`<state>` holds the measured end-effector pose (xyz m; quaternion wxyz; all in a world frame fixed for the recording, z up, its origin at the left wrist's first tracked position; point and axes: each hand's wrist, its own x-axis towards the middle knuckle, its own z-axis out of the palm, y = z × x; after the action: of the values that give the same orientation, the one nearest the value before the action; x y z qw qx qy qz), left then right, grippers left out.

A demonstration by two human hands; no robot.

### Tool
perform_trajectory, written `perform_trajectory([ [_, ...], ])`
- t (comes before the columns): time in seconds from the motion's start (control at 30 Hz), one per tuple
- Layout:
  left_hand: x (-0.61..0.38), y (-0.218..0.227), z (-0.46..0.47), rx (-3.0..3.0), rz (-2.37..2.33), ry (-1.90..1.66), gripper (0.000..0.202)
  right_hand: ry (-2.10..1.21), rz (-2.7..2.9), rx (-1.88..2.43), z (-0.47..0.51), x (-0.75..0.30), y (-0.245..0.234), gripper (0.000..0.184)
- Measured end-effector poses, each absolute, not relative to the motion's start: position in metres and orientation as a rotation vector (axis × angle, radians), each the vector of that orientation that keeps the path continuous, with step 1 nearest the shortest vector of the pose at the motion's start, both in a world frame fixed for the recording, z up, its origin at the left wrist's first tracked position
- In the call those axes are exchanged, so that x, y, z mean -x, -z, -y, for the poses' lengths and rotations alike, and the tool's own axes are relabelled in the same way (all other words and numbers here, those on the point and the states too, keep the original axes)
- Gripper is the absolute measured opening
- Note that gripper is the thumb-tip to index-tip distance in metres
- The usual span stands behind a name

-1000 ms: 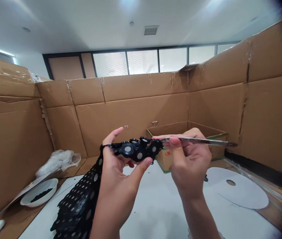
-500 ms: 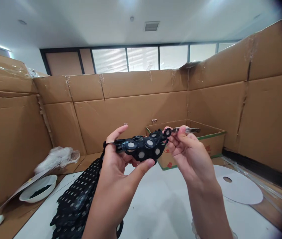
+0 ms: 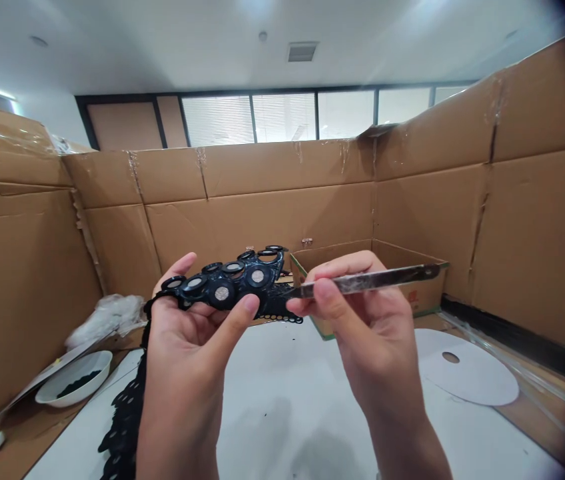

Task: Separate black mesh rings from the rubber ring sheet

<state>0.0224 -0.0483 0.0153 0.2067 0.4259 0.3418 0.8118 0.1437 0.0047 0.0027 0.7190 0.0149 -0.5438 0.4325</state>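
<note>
My left hand (image 3: pixel 190 353) is closed round a black strip of joined rings (image 3: pixel 221 293), several of them with pale glittery discs in the middle. Its thumb presses on the front and the fingers go behind. From this hand a long dark length of the same kind of material (image 3: pixel 122 427) hangs down to the white surface at the left. My right hand (image 3: pixel 375 333) pinches a flat, narrow metal tool (image 3: pixel 382 279) with a small hole near its outer end. The tool's inner tip is at the right end of the strip; its exact shape and contact there cannot be made out.
White bowl (image 3: pixel 75 380) with dark bits stands left, near crumpled clear plastic (image 3: pixel 107 320). Behind my right hand is an open cardboard box (image 3: pixel 425 287). A white disc with a centre hole (image 3: pixel 477 373) lies right. Cardboard walls (image 3: pixel 282 220) surround the white tabletop (image 3: pixel 272 400).
My left hand has moved left with the strip, which now faces differently. The metal tool now shows at greater length across my right fingers, its inner tip lower and further left.
</note>
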Motion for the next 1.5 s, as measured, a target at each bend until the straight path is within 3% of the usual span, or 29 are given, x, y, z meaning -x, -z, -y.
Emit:
perform_trajectory([
  [0.23,-0.022,-0.013,0.048,-1.173,-0.964,-2.280,0.068,-0.603,1.324,-0.007,0.004,-0.132,0.000,0.012],
  [0.63,-0.025,-0.018,0.049,-1.133,-0.909,-2.194,0.068,-0.458,1.340,-0.056,-0.004,-0.133,0.003,0.015],
  [0.87,-0.026,-0.013,0.048,-1.259,-0.879,-2.212,0.065,0.160,1.208,-0.094,-0.020,-0.116,0.014,0.021],
  [1.5,-0.051,-0.008,0.032,-1.454,-0.769,-2.238,0.056,0.297,1.082,0.038,-0.036,-0.123,0.012,0.021],
])
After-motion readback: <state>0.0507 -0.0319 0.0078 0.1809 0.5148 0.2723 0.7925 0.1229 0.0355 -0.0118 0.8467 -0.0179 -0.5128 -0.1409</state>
